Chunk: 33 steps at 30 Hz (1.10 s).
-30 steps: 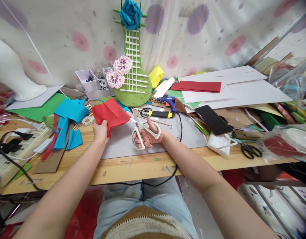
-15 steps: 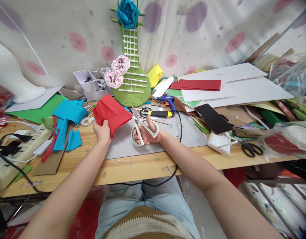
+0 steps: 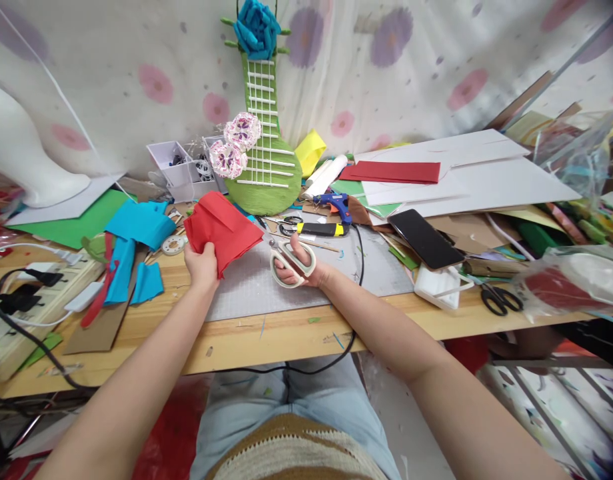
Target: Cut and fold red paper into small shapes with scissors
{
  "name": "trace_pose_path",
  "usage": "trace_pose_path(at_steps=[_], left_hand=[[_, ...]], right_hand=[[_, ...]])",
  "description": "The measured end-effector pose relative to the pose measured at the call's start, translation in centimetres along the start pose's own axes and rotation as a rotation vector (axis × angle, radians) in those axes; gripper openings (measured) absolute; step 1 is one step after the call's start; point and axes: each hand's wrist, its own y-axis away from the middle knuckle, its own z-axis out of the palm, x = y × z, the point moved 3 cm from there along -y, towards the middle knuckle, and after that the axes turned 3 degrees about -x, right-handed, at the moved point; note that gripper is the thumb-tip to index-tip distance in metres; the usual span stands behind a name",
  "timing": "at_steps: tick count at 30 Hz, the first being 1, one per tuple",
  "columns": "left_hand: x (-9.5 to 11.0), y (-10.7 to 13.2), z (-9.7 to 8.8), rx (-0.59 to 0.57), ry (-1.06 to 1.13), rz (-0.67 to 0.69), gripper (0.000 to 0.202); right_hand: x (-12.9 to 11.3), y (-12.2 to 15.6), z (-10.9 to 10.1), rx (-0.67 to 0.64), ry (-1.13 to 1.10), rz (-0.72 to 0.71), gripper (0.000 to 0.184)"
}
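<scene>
My left hand (image 3: 203,267) pinches the lower left edge of a folded stack of red crepe paper (image 3: 225,231), held above the grey cutting mat (image 3: 256,293). In my right hand (image 3: 297,261) is a pair of scissors (image 3: 306,265) with pale handles, thumb and fingers through the loops. Their handles sit closer together, and the blades point left at the paper's right corner. Whether the blade tips touch the paper I cannot make out. A yellow and black utility knife (image 3: 320,229) lies just behind the scissors.
A green guitar-shaped piece (image 3: 266,180) with a blue paper flower (image 3: 257,30) stands at the back. Near it lies a blue glue gun (image 3: 339,203). Blue paper pieces (image 3: 141,227) and a power strip (image 3: 41,300) are left; a phone (image 3: 425,238) and black scissors (image 3: 501,298) are right.
The scissors' handles have come together from a wider spread, and the scissors have shifted slightly right. The red paper has tilted and moved a little left and down in my left hand.
</scene>
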Motion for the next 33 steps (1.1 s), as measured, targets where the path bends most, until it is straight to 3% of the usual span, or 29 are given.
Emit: trace_pose_path(at_steps=[11,21,29,33], left_hand=[[0.0,-0.3,-0.9,-0.034,0.032,0.033,0.030],[0.7,0.8,-0.7,-0.099,0.013,0.092,0.029],[0.9,1.1,-0.8,-0.030,0.008,0.091,0.026],[1.1,1.3,-0.7,-0.052,0.012,0.084,0.027]], right_hand=[[0.4,0.0,0.2,0.003,0.043,0.050,0.080],[0.2,0.7,1.9,-0.187,0.056,0.118,0.088],[0.0,1.2,2.0,-0.240,0.028,0.088,0.089],[0.2,1.1,1.8,-0.253,0.043,0.122,0.091]])
